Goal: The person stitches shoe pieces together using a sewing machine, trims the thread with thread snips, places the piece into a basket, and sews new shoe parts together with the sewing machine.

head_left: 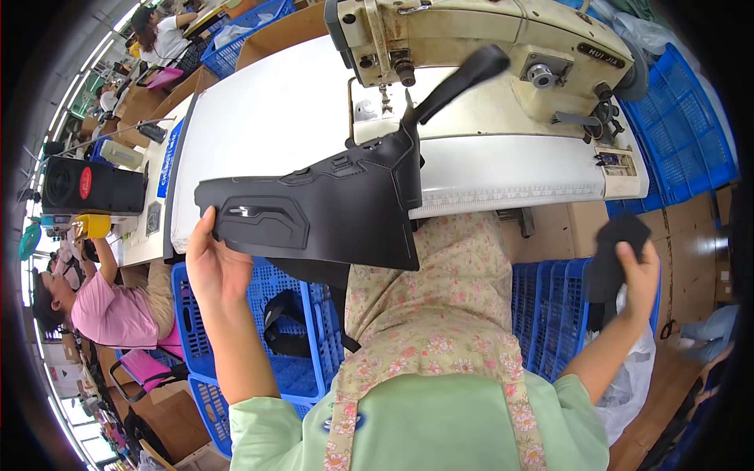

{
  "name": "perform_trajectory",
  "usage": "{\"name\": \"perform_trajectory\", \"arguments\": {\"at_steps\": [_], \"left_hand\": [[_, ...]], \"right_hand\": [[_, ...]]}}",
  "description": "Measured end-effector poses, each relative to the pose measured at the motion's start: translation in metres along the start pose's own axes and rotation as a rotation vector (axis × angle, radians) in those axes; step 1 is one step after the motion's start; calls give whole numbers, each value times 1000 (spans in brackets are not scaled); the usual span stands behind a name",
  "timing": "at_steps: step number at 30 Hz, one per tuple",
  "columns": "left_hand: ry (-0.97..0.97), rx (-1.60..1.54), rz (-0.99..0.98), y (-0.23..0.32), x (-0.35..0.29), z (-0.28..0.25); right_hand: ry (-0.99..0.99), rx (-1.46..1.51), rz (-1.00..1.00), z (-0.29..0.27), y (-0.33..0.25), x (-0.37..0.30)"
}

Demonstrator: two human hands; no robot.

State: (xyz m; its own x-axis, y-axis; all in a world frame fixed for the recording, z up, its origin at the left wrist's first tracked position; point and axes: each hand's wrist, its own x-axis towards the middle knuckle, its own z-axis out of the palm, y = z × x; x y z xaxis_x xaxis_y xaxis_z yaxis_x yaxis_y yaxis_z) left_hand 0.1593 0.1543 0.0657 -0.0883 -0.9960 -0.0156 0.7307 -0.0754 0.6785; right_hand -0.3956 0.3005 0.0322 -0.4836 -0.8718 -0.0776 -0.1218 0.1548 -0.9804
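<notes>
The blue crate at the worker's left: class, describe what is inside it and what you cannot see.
Inside the blue crate lies a black strap piece on the mesh bottom. The left hand and its large black panel cover the crate's far side, so anything there stays hidden.

needle area: hidden behind the black panel [322, 208] and its strap
left hand [210, 271]: fingers hidden behind panel
right hand [638, 276]: palm covered by small black piece [616, 255]
sewing machine [487, 47]: top cut off by edge
left crate [294, 345] contents: partly hidden, unclear
</notes>
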Motion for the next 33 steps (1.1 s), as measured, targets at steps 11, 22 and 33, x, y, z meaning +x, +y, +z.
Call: {"name": "perform_trajectory", "arguments": {"at_steps": [11, 22, 33], "left_hand": [[195, -222, -241, 0, -39, -6], [-183, 536, -256, -36, -62, 20], [-533, 1875, 915, -151, 40, 18]], "right_hand": [[-1166, 673, -263, 216, -13, 75], [-773, 1209, 861, 210, -50, -26], [-640, 1443, 894, 249, -18, -30]]}}
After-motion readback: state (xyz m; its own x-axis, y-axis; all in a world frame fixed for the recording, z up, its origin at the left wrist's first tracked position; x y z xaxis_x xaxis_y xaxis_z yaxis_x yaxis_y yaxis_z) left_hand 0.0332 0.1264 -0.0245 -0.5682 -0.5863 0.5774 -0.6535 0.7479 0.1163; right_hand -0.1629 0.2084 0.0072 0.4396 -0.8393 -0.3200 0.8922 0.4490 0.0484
